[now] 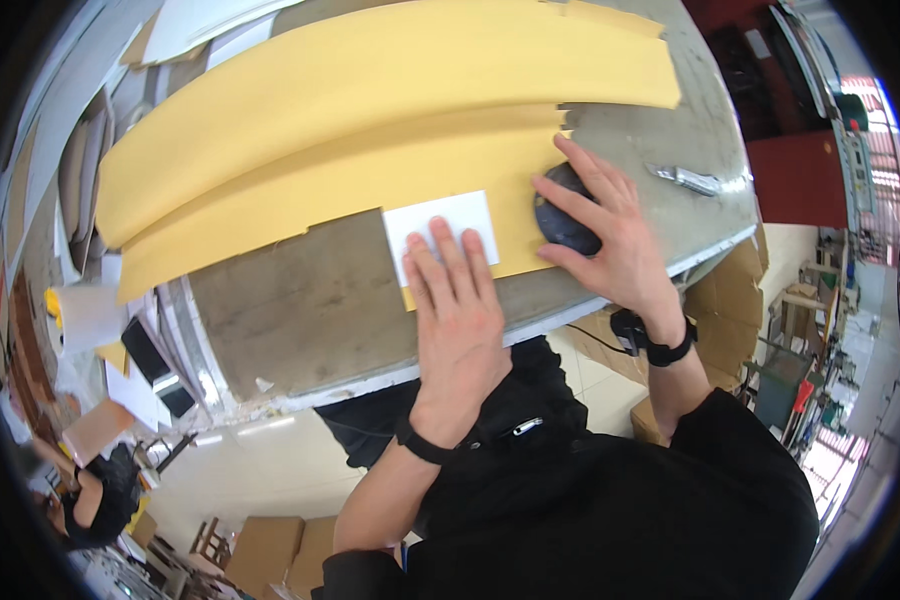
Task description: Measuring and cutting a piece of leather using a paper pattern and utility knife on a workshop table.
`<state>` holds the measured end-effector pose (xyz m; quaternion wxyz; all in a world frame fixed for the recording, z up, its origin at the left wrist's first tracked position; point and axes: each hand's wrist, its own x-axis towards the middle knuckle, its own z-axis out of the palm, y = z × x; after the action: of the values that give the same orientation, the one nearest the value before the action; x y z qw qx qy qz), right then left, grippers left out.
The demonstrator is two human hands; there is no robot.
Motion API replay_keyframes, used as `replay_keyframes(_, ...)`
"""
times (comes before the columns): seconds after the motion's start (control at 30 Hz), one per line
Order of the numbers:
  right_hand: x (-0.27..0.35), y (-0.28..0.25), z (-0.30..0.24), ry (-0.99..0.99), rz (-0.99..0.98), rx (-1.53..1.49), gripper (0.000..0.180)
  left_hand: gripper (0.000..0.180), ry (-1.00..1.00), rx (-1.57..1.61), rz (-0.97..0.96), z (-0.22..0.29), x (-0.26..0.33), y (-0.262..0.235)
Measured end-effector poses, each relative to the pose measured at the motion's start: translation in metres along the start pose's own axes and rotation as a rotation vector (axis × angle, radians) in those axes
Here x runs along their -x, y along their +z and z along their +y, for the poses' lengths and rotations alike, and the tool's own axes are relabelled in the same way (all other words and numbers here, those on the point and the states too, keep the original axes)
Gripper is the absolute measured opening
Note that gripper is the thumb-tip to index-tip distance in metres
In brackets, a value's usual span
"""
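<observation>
My left hand (457,320) lies flat with its fingers stretched out, pressing on a small white rectangular card (475,208). That card rests over the near edge of a yellow sheet (340,185), and a strip of yellow shows just below its lower left corner. To its right, my right hand (610,225) grips a round, dark, puck-like block (562,215), thumb on the near side and fingers over its top. The block sits on the yellow sheet. A utility knife (685,180) lies beyond my right hand on the grey tabletop.
A larger, curled yellow sheet (390,75) spans the far side of the worktable (310,300). Papers and a dark phone-like slab (155,365) lie at the left. Cardboard boxes (265,550) stand on the floor, and another person (95,495) is at the lower left.
</observation>
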<state>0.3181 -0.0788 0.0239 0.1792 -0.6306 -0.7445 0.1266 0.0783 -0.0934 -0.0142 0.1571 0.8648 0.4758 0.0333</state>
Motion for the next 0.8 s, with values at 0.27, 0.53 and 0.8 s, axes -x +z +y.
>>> replay_keyframes(0.27,0.006,0.001,0.001,0.015,0.054,-0.001,0.073,0.136,-0.015,-0.029,0.009,0.002,0.001,-0.001)
replay_keyframes(0.53,0.020,-0.011,0.004,0.045,0.034,-0.007,0.075,0.134,-0.001,-0.053,0.020,0.003,-0.001,-0.004)
replay_keyframes(0.8,0.037,-0.025,0.026,0.099,0.021,-0.239,0.081,0.137,-0.031,-0.009,-0.032,0.003,0.000,-0.007)
